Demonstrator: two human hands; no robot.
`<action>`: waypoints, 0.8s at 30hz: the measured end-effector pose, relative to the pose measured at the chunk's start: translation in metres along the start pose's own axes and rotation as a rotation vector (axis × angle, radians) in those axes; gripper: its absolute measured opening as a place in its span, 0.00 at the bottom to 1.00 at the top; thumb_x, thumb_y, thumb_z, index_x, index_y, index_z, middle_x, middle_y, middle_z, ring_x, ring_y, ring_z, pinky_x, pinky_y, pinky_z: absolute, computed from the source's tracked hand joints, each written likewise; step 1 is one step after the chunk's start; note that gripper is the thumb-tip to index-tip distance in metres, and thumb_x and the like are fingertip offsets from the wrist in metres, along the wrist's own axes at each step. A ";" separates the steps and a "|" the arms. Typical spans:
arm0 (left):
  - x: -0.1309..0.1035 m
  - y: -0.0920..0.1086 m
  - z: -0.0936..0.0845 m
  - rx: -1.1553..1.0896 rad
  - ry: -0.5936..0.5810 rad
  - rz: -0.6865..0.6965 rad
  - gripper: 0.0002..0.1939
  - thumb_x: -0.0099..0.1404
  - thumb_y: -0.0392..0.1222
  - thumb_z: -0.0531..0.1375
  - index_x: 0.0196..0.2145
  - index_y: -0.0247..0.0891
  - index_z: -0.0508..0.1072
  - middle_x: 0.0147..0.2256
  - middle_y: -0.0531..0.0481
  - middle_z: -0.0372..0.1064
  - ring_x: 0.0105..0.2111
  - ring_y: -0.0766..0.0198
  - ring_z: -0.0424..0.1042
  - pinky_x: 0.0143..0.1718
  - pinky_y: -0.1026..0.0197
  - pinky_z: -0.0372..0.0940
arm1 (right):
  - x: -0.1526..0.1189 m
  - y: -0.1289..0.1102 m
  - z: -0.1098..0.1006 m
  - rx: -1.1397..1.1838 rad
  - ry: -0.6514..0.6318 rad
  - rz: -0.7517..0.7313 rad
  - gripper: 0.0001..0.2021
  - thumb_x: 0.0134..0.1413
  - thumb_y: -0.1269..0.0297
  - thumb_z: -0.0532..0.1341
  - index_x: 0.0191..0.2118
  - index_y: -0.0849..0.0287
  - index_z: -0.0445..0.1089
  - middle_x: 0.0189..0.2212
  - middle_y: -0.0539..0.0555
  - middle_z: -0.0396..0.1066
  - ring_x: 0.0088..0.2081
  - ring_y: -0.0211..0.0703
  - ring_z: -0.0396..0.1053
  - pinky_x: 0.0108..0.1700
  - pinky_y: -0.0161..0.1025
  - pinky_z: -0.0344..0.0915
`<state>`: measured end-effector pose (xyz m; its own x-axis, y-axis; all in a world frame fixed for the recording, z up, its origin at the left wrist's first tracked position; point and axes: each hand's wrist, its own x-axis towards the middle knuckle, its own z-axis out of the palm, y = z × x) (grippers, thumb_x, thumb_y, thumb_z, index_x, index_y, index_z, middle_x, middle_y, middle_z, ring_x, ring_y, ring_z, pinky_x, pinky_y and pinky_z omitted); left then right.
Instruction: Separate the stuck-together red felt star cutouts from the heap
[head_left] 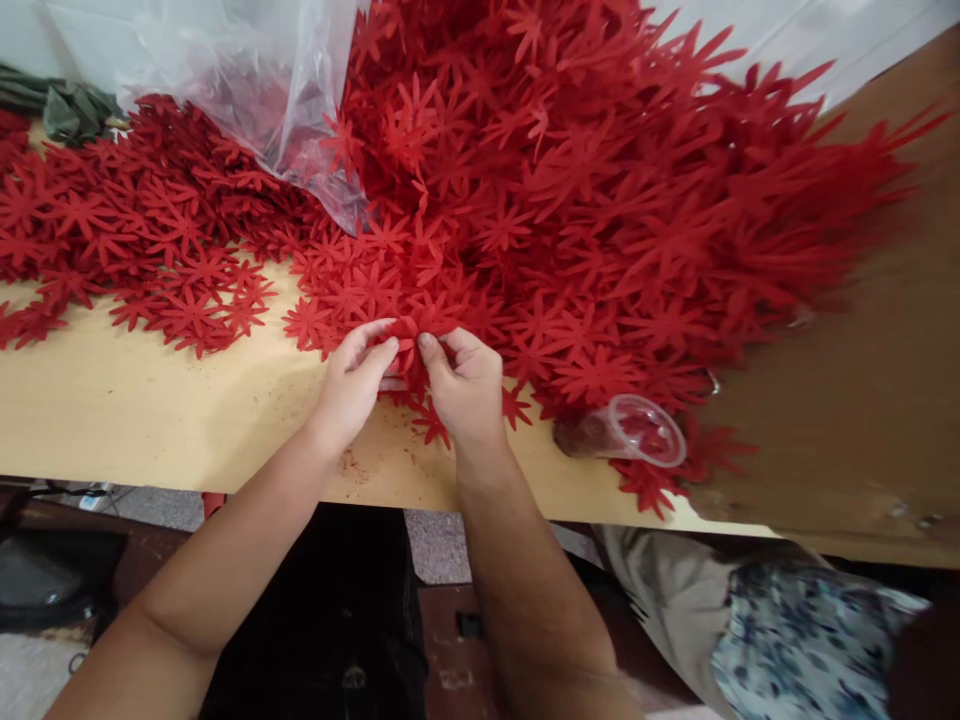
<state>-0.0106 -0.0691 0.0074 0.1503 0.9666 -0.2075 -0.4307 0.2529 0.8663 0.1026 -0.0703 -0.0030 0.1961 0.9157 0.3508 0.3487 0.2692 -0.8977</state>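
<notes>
Between my two hands is a red fabric flower piece (406, 352) with narrow petals, held just above the table's front part. My left hand (358, 372) pinches its left side between thumb and fingers. From the other side, my right hand (463, 375) grips it with the thumb pressed against the curled fingers. Both thumbs nearly meet at the piece's middle. Right behind my hands rises a large heap of similar red flower pieces (585, 210). A few loose ones lie under and beside my right hand.
A clear plastic cup (645, 430) lies on its side to the right. A clear plastic bag (300, 110) stands over the pile at back left, near dark green cloth (75, 108). The pale table (150, 420) has reddish crumbs. A person in patterned clothing (802, 630) is at lower right.
</notes>
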 end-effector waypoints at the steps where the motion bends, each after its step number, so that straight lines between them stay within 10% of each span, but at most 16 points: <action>1: 0.000 0.000 0.000 0.006 -0.017 0.000 0.08 0.60 0.36 0.56 0.39 0.37 0.69 0.33 0.51 0.69 0.29 0.70 0.68 0.30 0.65 0.67 | 0.000 -0.001 0.000 -0.051 0.030 -0.017 0.13 0.54 0.56 0.57 0.24 0.59 0.65 0.19 0.47 0.64 0.24 0.33 0.62 0.28 0.33 0.62; 15: 0.005 -0.008 -0.005 0.246 0.003 0.198 0.05 0.57 0.33 0.58 0.33 0.36 0.70 0.32 0.52 0.69 0.31 0.71 0.66 0.40 0.64 0.63 | 0.008 0.014 -0.002 0.206 0.206 0.073 0.10 0.48 0.59 0.62 0.31 0.56 0.60 0.23 0.45 0.62 0.23 0.31 0.61 0.27 0.32 0.61; 24: 0.003 -0.006 -0.003 0.045 -0.083 0.201 0.12 0.55 0.42 0.62 0.38 0.36 0.72 0.38 0.49 0.71 0.37 0.68 0.68 0.45 0.61 0.63 | 0.003 -0.002 -0.002 0.044 0.055 0.091 0.24 0.51 0.46 0.56 0.17 0.58 0.53 0.15 0.43 0.49 0.19 0.28 0.47 0.22 0.33 0.48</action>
<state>-0.0103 -0.0680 0.0000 0.1388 0.9903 0.0077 -0.4194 0.0517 0.9063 0.1044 -0.0691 0.0005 0.2756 0.9196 0.2800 0.2867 0.1994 -0.9371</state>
